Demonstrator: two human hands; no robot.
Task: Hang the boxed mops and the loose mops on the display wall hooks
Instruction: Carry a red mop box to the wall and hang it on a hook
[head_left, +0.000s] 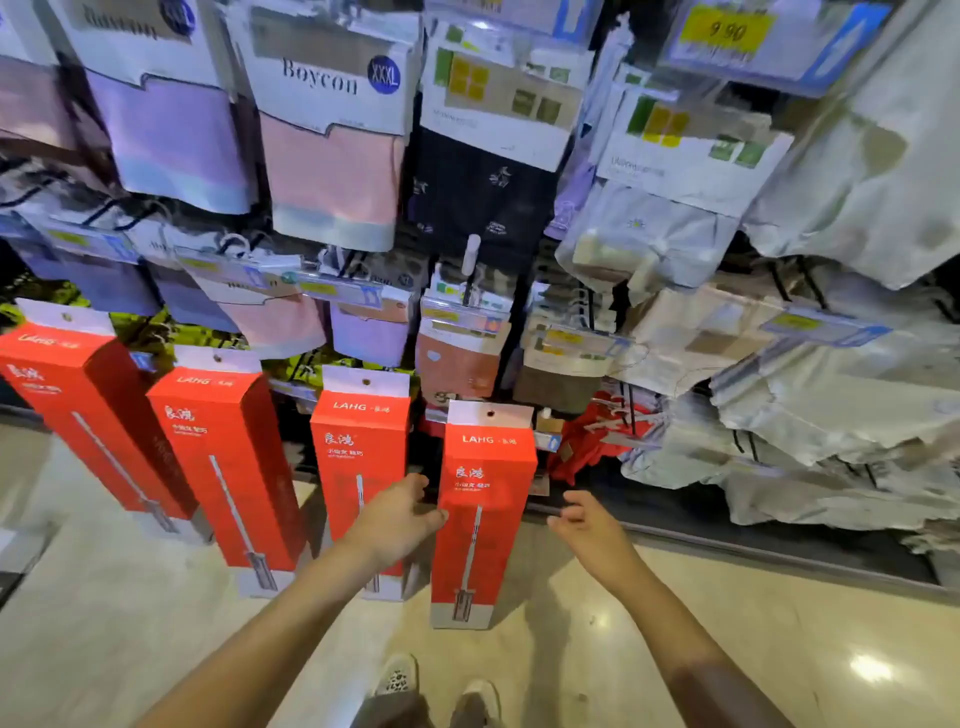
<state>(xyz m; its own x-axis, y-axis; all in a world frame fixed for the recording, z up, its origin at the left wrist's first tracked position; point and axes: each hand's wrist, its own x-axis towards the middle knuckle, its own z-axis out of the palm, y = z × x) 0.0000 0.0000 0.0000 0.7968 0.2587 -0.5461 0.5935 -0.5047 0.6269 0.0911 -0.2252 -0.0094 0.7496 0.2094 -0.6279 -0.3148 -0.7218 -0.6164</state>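
- Head view, the only one. Four boxed mops in red cartons run along the lower half of the frame: far-left box (78, 410), second box (228, 467), third box (361, 457), fourth box (485, 519) at lower centre.
- Each carton has a white header tab with a punched hole. The boxes appear to hang on the display wall (618, 395), but the hooks themselves are hidden behind the tabs, so I cannot confirm seating.
- Left hand (400, 512): fingers at the left edge of the fourth box, touching it; grip looks loose, fingers partly curled, not clearly clamped round the carton.
- Right hand (584, 519): just right of the fourth box, apart from it, fingers relaxed and spread, holding nothing.
- Judgement: the fourth box is being seated or steadied. The boxed mops look largely done.
- No loose mops in view, so that part of the task seems still to do; cannot tell where they are.
- Surroundings: packaged garments (332, 171) fill the upper frame, with yellow price tags (727, 31) above them.
- Pale bagged goods (841, 395) crowd the right side, and red items (587, 447) sit just right of the fourth box.
- Likely obstruction: crowded packs overhang the lower hooks. Free hook room to the right looks scarce.
- Tiled floor (675, 623) and the person's shoes (397, 675) at bottom centre.
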